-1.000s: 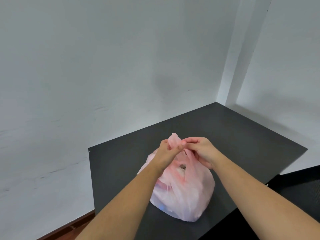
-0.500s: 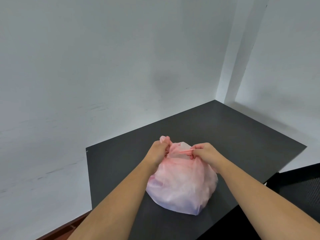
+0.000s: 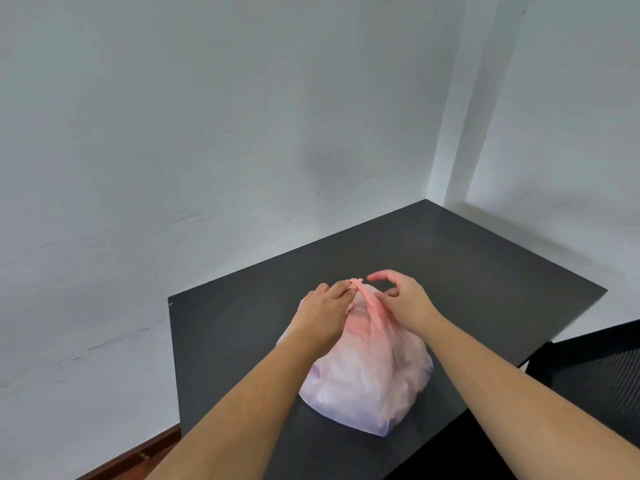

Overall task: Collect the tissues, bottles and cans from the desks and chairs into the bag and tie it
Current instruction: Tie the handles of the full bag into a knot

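A full, pale pink plastic bag point(image 3: 367, 379) sits on the black desk point(image 3: 485, 271), bulging with contents I cannot make out. My left hand point(image 3: 325, 315) rests on the bag's top left and pinches a twisted pink handle strip point(image 3: 370, 303) at its end. That strip runs down across the bag's top toward my right hand. My right hand point(image 3: 403, 299) hovers at the top right of the bag, fingers spread and loosely bent, its palm edge by the strip and holding nothing.
The desk stands in a corner between white walls, with its left edge point(image 3: 173, 341) open to the floor. A black mesh chair point(image 3: 599, 372) is at the right, beside the desk's near corner. A brown skirting board point(image 3: 138, 455) shows at lower left.
Both hands were pulling the bag's handles apart. Now my right hand has let go and opened, while my left hand has carried a handle strip up over the bag's top.
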The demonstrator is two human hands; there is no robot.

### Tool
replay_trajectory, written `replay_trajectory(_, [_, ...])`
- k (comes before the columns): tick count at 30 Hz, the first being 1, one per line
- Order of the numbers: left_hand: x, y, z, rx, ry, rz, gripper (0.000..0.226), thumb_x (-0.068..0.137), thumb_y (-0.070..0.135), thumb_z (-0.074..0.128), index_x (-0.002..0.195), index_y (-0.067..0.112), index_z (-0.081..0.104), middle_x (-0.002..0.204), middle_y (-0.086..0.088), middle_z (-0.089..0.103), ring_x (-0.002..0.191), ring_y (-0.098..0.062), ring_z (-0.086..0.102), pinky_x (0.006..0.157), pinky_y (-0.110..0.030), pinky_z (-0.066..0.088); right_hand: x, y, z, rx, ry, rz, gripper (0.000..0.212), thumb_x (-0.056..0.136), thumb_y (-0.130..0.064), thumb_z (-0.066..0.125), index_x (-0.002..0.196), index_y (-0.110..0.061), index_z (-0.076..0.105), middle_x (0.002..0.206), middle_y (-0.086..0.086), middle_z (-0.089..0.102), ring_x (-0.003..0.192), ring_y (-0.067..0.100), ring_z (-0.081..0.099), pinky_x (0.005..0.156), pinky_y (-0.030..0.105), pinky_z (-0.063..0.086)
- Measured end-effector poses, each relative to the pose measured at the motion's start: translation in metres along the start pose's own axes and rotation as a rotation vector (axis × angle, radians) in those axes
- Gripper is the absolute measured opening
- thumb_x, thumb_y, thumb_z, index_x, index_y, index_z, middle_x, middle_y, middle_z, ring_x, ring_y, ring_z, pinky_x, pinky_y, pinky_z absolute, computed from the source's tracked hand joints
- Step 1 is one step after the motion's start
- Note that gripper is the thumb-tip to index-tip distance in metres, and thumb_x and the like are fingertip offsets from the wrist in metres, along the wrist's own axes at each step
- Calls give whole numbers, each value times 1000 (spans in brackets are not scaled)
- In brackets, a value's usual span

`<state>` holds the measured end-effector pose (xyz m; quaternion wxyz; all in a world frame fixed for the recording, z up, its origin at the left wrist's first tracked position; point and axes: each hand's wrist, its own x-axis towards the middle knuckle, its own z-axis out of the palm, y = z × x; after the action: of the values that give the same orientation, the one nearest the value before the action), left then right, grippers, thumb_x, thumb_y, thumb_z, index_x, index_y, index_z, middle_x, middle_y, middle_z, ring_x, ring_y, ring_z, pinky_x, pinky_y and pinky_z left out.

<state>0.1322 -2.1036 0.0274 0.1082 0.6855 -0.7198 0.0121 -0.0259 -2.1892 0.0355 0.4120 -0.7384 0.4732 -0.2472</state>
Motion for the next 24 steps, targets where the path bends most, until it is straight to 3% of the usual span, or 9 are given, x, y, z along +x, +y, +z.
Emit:
replay_trajectory(2, [0, -1, -4, 3, 1, 29, 43, 102, 21, 28, 145, 24, 33, 149, 11, 33, 102, -22, 45, 88, -31, 39, 3, -1, 1, -130, 33, -58, 38, 85, -12, 58, 115, -36, 64, 70, -8, 71, 68, 8, 64, 70, 24, 53])
replay_trajectory(6, [-3, 0, -7, 11, -8, 63, 42, 102, 25, 27, 143, 26, 35, 147, 12, 37, 102, -22, 45, 88, -31, 37, 8, -6, 3, -355, 129, -211, 24, 91, -28, 57, 110, -33, 71, 100, -11, 74, 90, 10, 67, 83, 30, 54])
replay_trajectory(11, [-2, 3, -7, 3, -12, 69, 40, 102, 25, 28, 140, 27, 41, 146, 12, 39, 103, -22, 45, 91, -32, 37, 10, -11, 2, -545, 161, -290, 24, 93, -30, 48, 95, -30, 72, 88, -8, 74, 79, 15, 66, 72, 30, 52])
replay_trajectory(13, [-3, 3, -8, -95, 5, 37, 35, 101, 22, 31, 124, 27, 56, 140, 13, 46, 104, -20, 44, 94, -33, 35, 9, -10, 3, -617, 188, -319, 24, 93, -27, 45, 94, -28, 69, 92, -8, 70, 80, 15, 62, 71, 29, 49])
replay_trajectory(16, [-6, 12, -11, -444, 160, -139, 34, 95, 21, 32, 80, 20, 63, 114, 12, 51, 108, -13, 41, 94, -27, 20, 12, -6, 4, -692, 255, -383, 20, 92, -25, 48, 94, -22, 68, 103, -5, 62, 96, 16, 55, 82, 30, 40])
replay_trajectory(19, [-9, 4, -9, -486, 166, -358, 34, 98, 20, 34, 72, 20, 57, 100, 12, 43, 102, -7, 35, 87, -21, 10, 14, 4, -7, -789, 308, -274, 17, 90, -25, 50, 93, -25, 67, 110, -5, 54, 107, 15, 47, 92, 32, 34])
replay_trajectory(21, [-13, -14, -3, -510, 10, -523, 37, 98, 24, 35, 65, 22, 53, 88, 11, 47, 97, -12, 40, 88, -29, 17, 11, 17, -17, -885, 280, -163, 18, 90, -24, 50, 97, -26, 66, 114, -4, 52, 109, 16, 45, 93, 32, 33])
replay_trajectory(24, [-19, -27, 0, -802, -112, -627, 45, 97, 22, 36, 54, 21, 46, 62, 4, 44, 70, -20, 45, 75, -32, 34, 9, 30, -21, -954, 199, -86, 17, 90, -22, 48, 98, -28, 62, 111, -4, 55, 102, 17, 49, 89, 33, 37])
